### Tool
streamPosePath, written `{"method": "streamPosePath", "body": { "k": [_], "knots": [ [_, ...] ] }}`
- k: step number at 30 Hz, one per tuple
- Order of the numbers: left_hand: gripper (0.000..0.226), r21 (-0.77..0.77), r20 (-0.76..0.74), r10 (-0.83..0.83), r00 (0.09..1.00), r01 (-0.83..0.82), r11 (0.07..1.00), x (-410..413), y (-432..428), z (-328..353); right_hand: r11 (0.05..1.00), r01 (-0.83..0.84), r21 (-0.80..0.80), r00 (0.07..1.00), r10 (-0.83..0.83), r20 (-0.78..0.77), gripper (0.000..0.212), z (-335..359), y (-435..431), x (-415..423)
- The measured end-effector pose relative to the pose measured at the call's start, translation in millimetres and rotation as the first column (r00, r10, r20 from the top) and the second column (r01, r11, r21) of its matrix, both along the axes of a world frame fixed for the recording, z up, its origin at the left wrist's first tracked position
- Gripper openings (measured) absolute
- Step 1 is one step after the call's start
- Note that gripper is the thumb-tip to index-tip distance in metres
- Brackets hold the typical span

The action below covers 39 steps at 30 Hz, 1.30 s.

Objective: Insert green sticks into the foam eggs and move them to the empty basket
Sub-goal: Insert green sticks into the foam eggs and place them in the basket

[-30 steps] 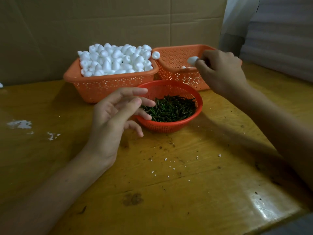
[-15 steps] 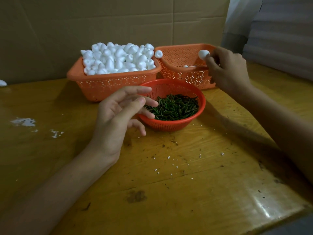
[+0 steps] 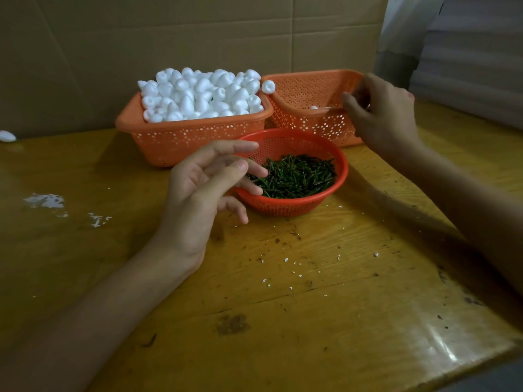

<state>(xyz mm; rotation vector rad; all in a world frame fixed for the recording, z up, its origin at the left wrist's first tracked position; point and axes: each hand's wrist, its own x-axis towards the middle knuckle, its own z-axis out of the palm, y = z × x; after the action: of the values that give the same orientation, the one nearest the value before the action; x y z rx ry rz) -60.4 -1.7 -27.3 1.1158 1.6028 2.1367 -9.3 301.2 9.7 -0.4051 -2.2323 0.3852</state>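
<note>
Yellow-varnished wood forms the table (image 3: 311,321), which stands against a wall of brown cardboard (image 3: 198,38).

The left hand (image 3: 209,182) hovers palm-inward at the near-left rim of the red round basket (image 3: 285,206). Its fingers are loosely spread and only slightly bent, the thumb points forward, and it holds nothing. The middle fingertips reach over the rim above the green sticks (image 3: 297,176). Its forearm runs back to the lower left corner.

The right hand (image 3: 382,114) is raised over the near rim of the right orange basket (image 3: 305,89), back of the hand upward, fingers bent down and inward. No egg shows in them, but the palm side is hidden, so I cannot tell whether they pinch anything.

The red basket sits in front of the two orange ones and holds a dark layer of sticks. Behind the left hand, the left orange basket (image 3: 192,137) is heaped above its rim with white foam eggs (image 3: 203,94). One lone egg (image 3: 268,86) perches where the two orange baskets meet. The right basket is almost bare inside; a small white piece (image 3: 313,107) peeks above its near rim, too little of it showing to name.

White crumbs (image 3: 285,260) and dark flecks dot the table near the red basket. White smears (image 3: 45,200) mark the wood at left, and a white foam piece (image 3: 7,135) lies at the far left edge.
</note>
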Motion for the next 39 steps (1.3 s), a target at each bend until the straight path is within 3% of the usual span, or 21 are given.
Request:
{"method": "streamPosePath", "body": {
  "k": [3,6,8,10,11,20,26,30,34,36,39],
  "knots": [
    [0.025,-0.001,-0.002,-0.005,1.0,0.005,1.0,0.3,-0.2,0.2,0.996,-0.014,0.085,0.999,0.018,-0.051,0.023,6.8,-17.5,4.1],
    [0.023,-0.003,0.001,-0.001,1.0,0.001,1.0,0.1,-0.3,-0.1,0.945,-0.324,0.052,0.943,0.318,0.102,0.032,16.6,-53.7,11.2],
    [0.022,-0.003,0.001,0.006,1.0,-0.006,1.0,-0.3,0.0,-0.1,0.854,-0.52,-0.028,0.784,0.49,0.382,0.034,14.4,-77.2,14.7],
    [0.021,-0.006,-0.007,0.01,1.0,-0.01,1.0,0.2,0.8,0.0,0.803,-0.59,-0.088,0.59,0.503,0.631,0.035,7.0,-89.0,18.0],
    [0.02,-0.007,-0.013,0.01,1.0,-0.01,1.0,0.7,1.0,-0.1,0.8,-0.592,-0.1,0.546,0.489,0.68,0.038,4.9,-91.0,19.3],
    [0.018,-0.001,-0.029,0.024,0.999,-0.024,1.0,1.3,1.7,-1.4,0.81,-0.573,-0.129,0.561,0.501,0.659,0.036,3.5,-91.0,20.9],
    [0.014,0.017,-0.171,0.109,0.979,-0.108,0.994,-4.5,0.8,5.6,0.814,-0.567,-0.124,0.536,0.479,0.695,0.039,3.2,-92.1,15.4],
    [0.011,0.048,-0.416,0.331,0.847,-0.343,0.938,-14.8,3.2,18.6,0.814,-0.556,-0.166,0.517,0.495,0.698,0.039,1.8,-91.8,13.8],
    [0.008,0.062,-0.591,0.501,0.632,-0.584,0.809,-24.6,8.9,32.1,0.805,-0.564,-0.184,0.519,0.519,0.679,0.038,1.8,-91.6,15.9],
    [0.016,0.048,-0.739,0.5,0.452,-0.704,0.708,-41.4,10.1,43.7,0.813,-0.544,-0.207,0.523,0.521,0.674,0.037,-0.1,-94.1,17.5],
    [0.037,-0.012,-0.913,0.339,0.227,-0.845,0.535,-74.1,11.0,63.7,0.826,-0.517,-0.224,0.547,0.52,0.656,0.035,-0.1,-95.7,17.8]
  ]
}}
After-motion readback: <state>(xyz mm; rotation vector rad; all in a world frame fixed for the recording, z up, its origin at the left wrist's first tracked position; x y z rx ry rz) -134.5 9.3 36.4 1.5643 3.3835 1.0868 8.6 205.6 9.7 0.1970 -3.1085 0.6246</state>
